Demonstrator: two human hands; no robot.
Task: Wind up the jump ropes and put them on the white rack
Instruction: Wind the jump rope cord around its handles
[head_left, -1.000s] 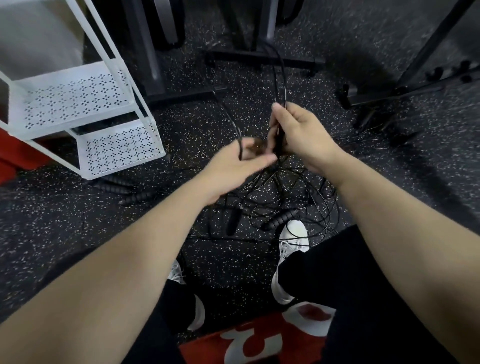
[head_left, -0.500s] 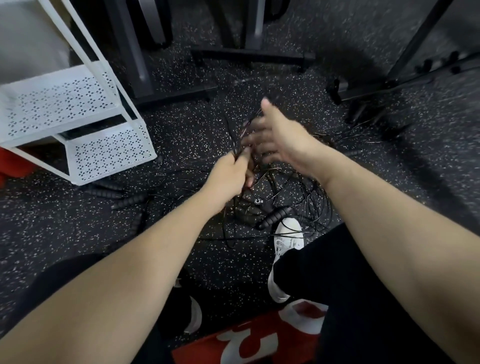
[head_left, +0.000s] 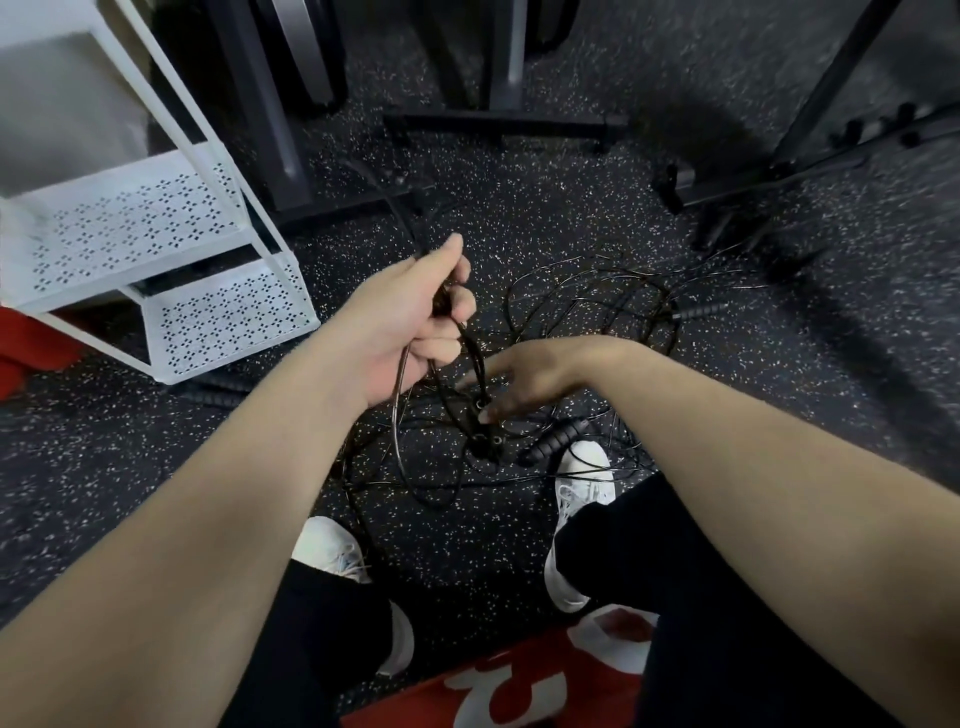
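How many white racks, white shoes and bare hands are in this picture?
White rack: 1
White shoes: 2, left shoe, right shoe
Hands: 2, left hand gripping a jump rope, right hand open
Total: 5

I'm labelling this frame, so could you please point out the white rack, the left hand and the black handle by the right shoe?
white rack (head_left: 228, 322): head view, lower perforated shelf.
left hand (head_left: 410, 322): head view, palm.
black handle (head_left: 553, 441): head view, ribbed grip middle.

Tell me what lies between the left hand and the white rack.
In the head view, only bare speckled floor separates the left hand from the white rack.
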